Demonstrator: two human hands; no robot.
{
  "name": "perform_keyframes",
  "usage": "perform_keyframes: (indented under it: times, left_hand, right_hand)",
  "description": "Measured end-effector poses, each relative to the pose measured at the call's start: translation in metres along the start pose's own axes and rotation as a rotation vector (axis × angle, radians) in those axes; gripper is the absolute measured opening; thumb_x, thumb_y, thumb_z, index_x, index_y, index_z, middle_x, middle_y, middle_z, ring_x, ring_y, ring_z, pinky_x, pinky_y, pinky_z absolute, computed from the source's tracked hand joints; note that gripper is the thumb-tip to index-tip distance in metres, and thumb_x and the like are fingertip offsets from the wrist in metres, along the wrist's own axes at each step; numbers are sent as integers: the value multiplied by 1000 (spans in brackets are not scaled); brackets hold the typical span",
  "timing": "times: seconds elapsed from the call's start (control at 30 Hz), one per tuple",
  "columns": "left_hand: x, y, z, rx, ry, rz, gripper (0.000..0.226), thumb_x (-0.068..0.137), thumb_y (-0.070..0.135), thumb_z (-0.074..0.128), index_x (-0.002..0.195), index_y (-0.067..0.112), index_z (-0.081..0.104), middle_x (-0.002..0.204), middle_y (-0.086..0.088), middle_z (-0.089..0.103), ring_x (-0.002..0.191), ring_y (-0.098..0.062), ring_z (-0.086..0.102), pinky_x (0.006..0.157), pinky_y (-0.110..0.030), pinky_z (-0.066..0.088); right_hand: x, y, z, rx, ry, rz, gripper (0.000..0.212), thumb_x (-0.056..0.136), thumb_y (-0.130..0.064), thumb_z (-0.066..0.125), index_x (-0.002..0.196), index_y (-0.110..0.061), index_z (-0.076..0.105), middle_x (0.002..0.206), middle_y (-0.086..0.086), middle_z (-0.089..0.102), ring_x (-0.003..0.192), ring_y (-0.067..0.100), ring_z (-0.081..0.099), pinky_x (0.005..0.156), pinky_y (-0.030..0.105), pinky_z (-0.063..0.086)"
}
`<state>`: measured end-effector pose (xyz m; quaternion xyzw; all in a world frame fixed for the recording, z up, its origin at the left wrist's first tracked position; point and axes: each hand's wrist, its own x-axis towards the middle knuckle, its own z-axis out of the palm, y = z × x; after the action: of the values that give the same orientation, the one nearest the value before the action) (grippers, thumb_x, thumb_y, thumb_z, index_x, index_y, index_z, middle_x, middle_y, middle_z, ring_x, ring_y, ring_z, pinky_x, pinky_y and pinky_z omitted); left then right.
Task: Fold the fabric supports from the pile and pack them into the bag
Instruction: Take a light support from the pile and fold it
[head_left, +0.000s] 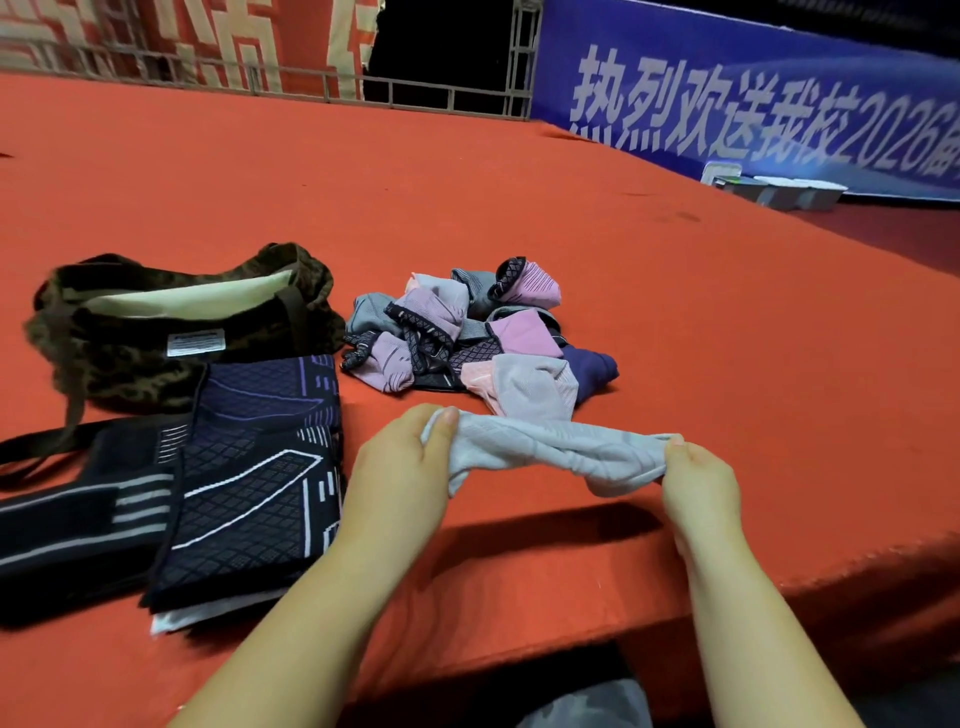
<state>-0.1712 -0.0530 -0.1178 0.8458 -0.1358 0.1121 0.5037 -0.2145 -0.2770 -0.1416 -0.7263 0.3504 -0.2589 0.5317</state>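
In the head view, the left hand (402, 457) pinches one end of a pale grey support (550, 454), and the right hand (698, 480) pinches the other end. The two hands are apart, and the support hangs stretched between them, just above the red worktop (467, 208), near its front edge. It looks a bit twisted and saggy in the middle. The pile (478, 332) of pink, purple and grey supports sits just behind it. The bag (171, 327) lies open on the left, well apart from the right hand. In front of the bag there is a stack of dark folded pieces (249, 478). To do this step well, I think the person should first pull the support straight so the twist goes away, then lay it flat on the worktop. Next, bring one end over to meet the other, press the fold flat, and only then carry it to the bag's opening.
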Motion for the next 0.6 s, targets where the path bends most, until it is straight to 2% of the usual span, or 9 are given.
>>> perform_keyframes:
  times: [0.07, 0.13, 0.2, 0.3, 0.37, 0.47, 0.53, 0.57, 0.6]
  left_hand:
    - [1, 1, -3, 53, -41, -9, 25, 98, 24, 45, 103, 13, 67, 93, -7, 70, 93, -27, 60, 76, -31, 35]
    - [3, 1, -3, 118, -112, -43, 27, 98, 25, 45, 110, 11, 65, 102, -10, 69, 100, -30, 59, 76, -30, 36]
    - [4, 1, -3, 147, -154, -68, 28, 98, 26, 44, 111, 11, 64, 103, -10, 68, 100, -30, 59, 77, -31, 38]
    - [3, -6, 4, 73, -148, -141, 27, 98, 28, 44, 94, 12, 65, 85, -8, 68, 87, -28, 59, 75, -34, 41]
    - [2, -14, 11, -4, -179, -218, 30, 98, 26, 44, 77, 13, 61, 72, -4, 61, 74, -23, 53, 67, -31, 37]
    - [-3, -27, 20, -95, -236, -333, 38, 98, 23, 44, 61, 14, 50, 57, -2, 52, 59, -21, 44, 62, -29, 34]
    - [-8, -33, 22, -89, -286, -367, 35, 97, 23, 44, 65, 14, 55, 56, -3, 54, 54, -19, 46, 60, -29, 36]
    - [-9, -34, 23, -42, -316, -370, 29, 97, 24, 45, 75, 14, 61, 63, -4, 60, 59, -19, 51, 61, -28, 38]
    - [-10, -33, 24, 75, -336, -359, 24, 96, 27, 45, 92, 16, 65, 78, -6, 66, 72, -21, 59, 67, -28, 41]
  right_hand:
    - [-1, -1, 4, 13, 4, -28, 26, 96, -14, 44, 91, -2, 66, 104, 28, 65, 98, 42, 61, 89, 54, 48]
    - [-1, 2, 7, 5, 3, -86, 26, 95, -23, 45, 79, -16, 65, 94, 20, 68, 90, 35, 64, 84, 46, 51]
    - [-3, 2, 7, -46, -7, -159, 27, 98, -23, 45, 83, -12, 65, 85, 9, 66, 82, 25, 59, 74, 32, 44]
    - [-9, 5, 10, -15, -82, -183, 25, 96, -25, 50, 85, -7, 64, 77, 0, 61, 72, 14, 52, 63, 26, 39]
    - [-14, 12, 16, -4, -164, -150, 17, 93, -25, 57, 97, -10, 62, 88, 0, 64, 80, 13, 57, 68, 21, 43]
    - [-20, 28, 25, 19, -179, -75, 29, 85, -21, 67, 113, -15, 58, 103, 1, 65, 93, 15, 61, 84, 29, 48]
    - [-24, 35, 28, 19, -151, -37, 36, 83, -18, 69, 116, -15, 55, 101, 2, 64, 90, 16, 62, 81, 27, 48]
    - [-24, 37, 29, 19, -133, -27, 39, 83, -16, 69, 119, -14, 53, 99, 2, 64, 86, 16, 61, 76, 22, 46]
    - [-24, 39, 29, 10, -111, -24, 40, 84, -14, 68, 120, -14, 52, 94, 2, 63, 82, 16, 60, 68, 16, 44]
